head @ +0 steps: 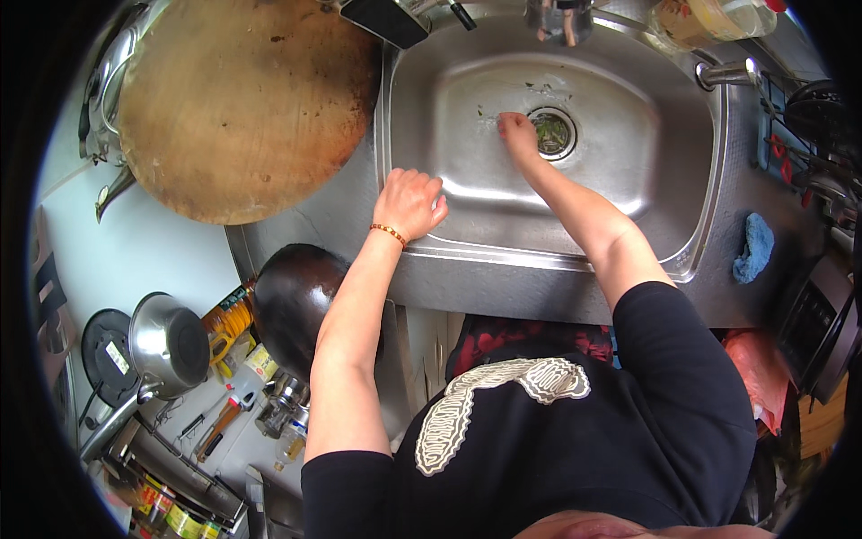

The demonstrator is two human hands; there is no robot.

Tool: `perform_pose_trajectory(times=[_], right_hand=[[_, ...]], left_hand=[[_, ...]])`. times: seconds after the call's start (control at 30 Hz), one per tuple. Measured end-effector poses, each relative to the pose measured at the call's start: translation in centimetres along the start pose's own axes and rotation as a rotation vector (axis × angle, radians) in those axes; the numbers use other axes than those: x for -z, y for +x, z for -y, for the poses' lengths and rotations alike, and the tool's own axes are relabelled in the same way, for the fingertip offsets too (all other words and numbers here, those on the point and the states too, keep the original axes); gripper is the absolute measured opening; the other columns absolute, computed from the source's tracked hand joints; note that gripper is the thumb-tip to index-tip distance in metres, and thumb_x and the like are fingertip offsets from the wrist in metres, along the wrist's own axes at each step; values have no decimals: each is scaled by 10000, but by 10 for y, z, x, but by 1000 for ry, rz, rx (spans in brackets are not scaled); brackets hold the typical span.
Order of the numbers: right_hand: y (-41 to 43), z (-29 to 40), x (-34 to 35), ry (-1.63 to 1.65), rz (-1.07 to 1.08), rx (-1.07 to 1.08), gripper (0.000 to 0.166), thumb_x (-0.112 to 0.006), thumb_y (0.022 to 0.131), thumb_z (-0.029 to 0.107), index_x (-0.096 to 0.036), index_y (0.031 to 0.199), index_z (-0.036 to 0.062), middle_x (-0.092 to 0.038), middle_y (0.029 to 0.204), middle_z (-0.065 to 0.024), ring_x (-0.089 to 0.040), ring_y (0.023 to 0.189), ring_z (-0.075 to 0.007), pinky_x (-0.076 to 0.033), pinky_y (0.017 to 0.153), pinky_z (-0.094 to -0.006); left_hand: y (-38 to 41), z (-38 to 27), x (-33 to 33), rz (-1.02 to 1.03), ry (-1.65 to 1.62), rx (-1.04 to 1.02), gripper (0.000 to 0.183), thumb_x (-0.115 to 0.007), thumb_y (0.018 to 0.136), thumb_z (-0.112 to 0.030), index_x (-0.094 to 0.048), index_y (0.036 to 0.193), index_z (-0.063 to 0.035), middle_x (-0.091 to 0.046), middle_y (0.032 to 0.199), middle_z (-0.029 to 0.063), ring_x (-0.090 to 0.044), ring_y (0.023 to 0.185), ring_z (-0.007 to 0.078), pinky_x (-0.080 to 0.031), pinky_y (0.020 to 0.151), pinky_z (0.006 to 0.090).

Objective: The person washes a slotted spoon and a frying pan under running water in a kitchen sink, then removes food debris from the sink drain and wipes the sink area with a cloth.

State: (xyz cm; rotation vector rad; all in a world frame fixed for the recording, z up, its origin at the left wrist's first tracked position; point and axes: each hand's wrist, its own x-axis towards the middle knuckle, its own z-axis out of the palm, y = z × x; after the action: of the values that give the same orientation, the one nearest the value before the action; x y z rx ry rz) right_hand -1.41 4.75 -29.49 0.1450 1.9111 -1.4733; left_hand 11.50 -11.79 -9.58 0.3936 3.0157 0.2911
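Observation:
My right hand (518, 138) is inside the stainless steel sink (485, 195), just left of the drain (571, 149). Its fingers are bent together near the basin floor, and whether they pinch anything is hidden. Green plant scraps (552, 131) fill the drain opening, and a few small bits (539, 87) lie on the metal beyond it. Over the sink's near left corner rests my left hand (411, 202), fingers curled in and thumb alongside. Nothing shows in it, and a beaded bracelet (388, 233) circles that wrist.
Left of the sink lies a large round wooden cutting board (249, 108). A dark rounded vessel (296, 303) sits under my left forearm, near a metal pot (168, 347). On the right are a metal spout (731, 74) and a blue cloth (753, 248). A plastic jug (714, 23) stands behind.

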Motion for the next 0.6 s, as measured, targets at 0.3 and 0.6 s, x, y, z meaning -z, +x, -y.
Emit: perform_pose_trajectory(times=[0.3,0.6], right_hand=[[-12,31,26,-1436,-56,742,584,-547,829,260,-381,1336,22,-358,1408,-115,-296,1326,-274,-234,1078,-485],[9,45,112,-1385,-183,708,637,-559,826,397,-404,1303,4,-365,1387,-131,-343,1279,-300,-323,1014,-493]], left_hand=[[-2,0,-2,-16,-24,4,145,-622,688,-206,-561,633,-87,-539,625,61,-529,668,236,-394,673,365],[1,1,-4,-10,-23,18,143,-616,696,-203,-560,640,-84,-530,622,60,-528,670,234,-394,677,363]])
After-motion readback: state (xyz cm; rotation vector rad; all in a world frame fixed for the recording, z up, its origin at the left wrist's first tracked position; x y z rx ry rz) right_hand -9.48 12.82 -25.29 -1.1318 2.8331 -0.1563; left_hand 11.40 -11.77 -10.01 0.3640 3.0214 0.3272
